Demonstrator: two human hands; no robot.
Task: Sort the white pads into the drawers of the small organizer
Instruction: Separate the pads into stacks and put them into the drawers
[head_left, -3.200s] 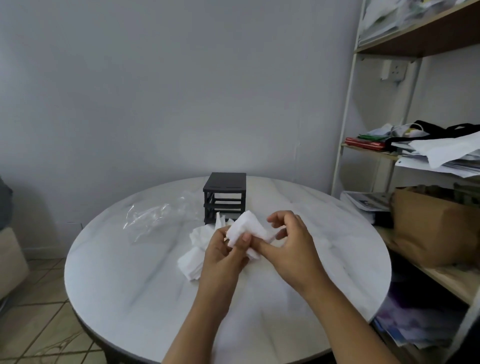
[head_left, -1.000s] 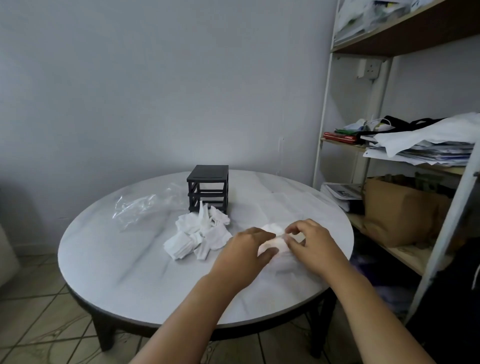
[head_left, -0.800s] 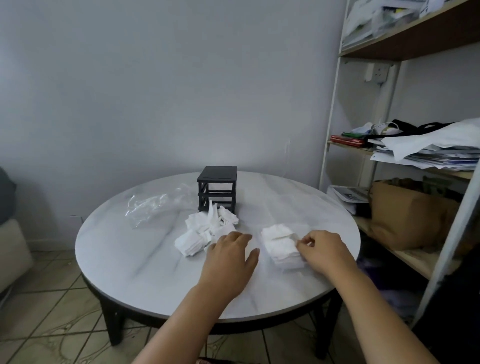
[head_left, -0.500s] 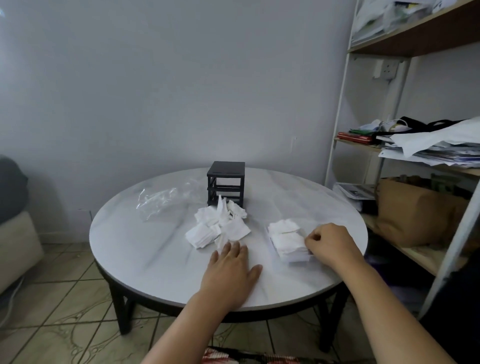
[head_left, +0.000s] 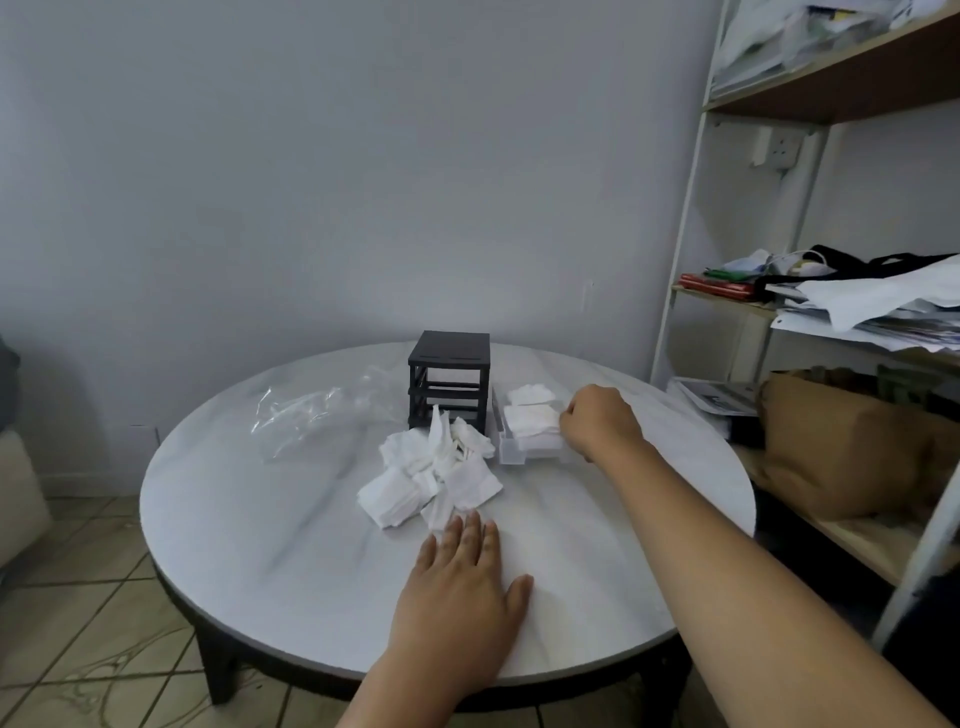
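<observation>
Since half a second ago, our clenched right hand (head_left: 597, 423) has carried the clear drawer (head_left: 530, 451) of white pads (head_left: 532, 418) to the organizer's (head_left: 450, 382) three o'clock; our left hand (head_left: 460, 587) stays flat, fingers released, on the surface (head_left: 270, 545).

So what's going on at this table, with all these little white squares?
A person is sorting white pads into a small black organizer. Its frame looks empty of drawers. A clear drawer lies out on the table to the right of it, with pads stacked inside. The right hand is at that drawer's right side. The left hand lies flat on the table, near a loose pile of pads in front of the organizer. A crumpled clear bag lies to the left.
</observation>
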